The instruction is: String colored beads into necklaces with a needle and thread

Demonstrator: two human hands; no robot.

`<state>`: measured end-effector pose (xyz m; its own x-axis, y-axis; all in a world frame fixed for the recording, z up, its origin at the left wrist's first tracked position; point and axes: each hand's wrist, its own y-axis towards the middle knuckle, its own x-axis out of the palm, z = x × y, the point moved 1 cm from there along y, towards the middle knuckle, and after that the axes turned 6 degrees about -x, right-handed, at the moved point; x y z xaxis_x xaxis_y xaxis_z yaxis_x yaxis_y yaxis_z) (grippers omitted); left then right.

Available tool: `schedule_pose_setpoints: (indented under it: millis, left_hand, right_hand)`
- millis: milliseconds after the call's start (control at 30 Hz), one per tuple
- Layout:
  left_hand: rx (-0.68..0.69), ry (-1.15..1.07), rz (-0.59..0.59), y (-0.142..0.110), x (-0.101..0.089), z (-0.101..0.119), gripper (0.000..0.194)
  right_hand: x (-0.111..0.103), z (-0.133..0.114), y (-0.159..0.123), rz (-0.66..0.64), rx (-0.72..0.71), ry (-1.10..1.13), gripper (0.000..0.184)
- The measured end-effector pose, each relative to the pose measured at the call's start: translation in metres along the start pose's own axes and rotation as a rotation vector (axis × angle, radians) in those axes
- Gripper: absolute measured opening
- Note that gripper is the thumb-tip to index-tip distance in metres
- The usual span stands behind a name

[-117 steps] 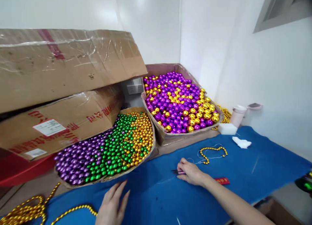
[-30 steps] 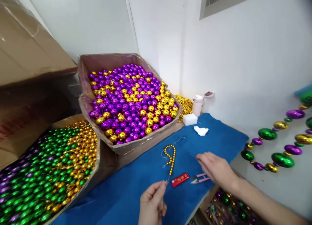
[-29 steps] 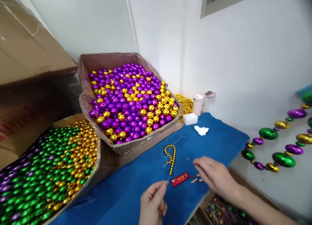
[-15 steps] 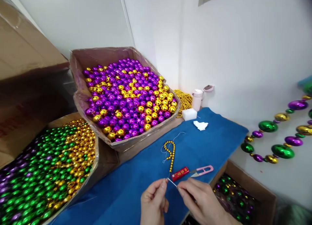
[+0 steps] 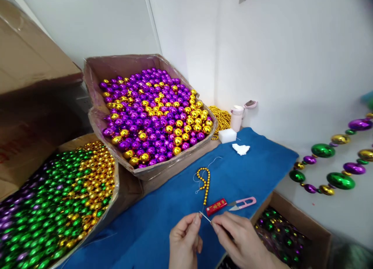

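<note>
My left hand [image 5: 184, 241] pinches the near end of a thin white thread that runs up to a short strand of small gold beads [image 5: 204, 181] lying on the blue cloth [image 5: 163, 226]. My right hand [image 5: 237, 240] pinches a thin needle [image 5: 205, 217], whose tip meets my left fingertips. Just beyond both hands lie a small red packet [image 5: 216, 207] and pink thread snips [image 5: 243, 202].
A cardboard box of purple and gold balls [image 5: 151, 113] stands behind the cloth. At left is a box of green, gold and purple beads [image 5: 58, 199]. A pink cup [image 5: 236, 117], white foam block [image 5: 227, 136] and tissue [image 5: 241, 148] sit by the wall. Garlands [image 5: 335, 164] hang at right.
My right hand left the snips on the cloth and came back toward me to meet my left hand at the thread end. The view turned from the boxes to the right.
</note>
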<state>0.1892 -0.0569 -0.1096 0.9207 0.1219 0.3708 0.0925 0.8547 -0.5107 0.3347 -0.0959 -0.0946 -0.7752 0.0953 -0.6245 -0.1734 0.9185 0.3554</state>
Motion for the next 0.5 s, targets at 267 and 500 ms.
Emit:
schedule_pose_setpoints:
  millis: [267, 500]
  left_hand:
    - [0.025, 0.012, -0.042, -0.0009, -0.0013, 0.0018, 0.028]
    - [0.023, 0.014, -0.039, -0.0012, -0.0009, 0.0012, 0.03]
  right_hand:
    - [-0.0004, -0.0004, 0.0006, 0.027, -0.012, -0.007, 0.019]
    - [-0.0011, -0.0014, 0.0016, 0.011, -0.02, -0.018, 0.018]
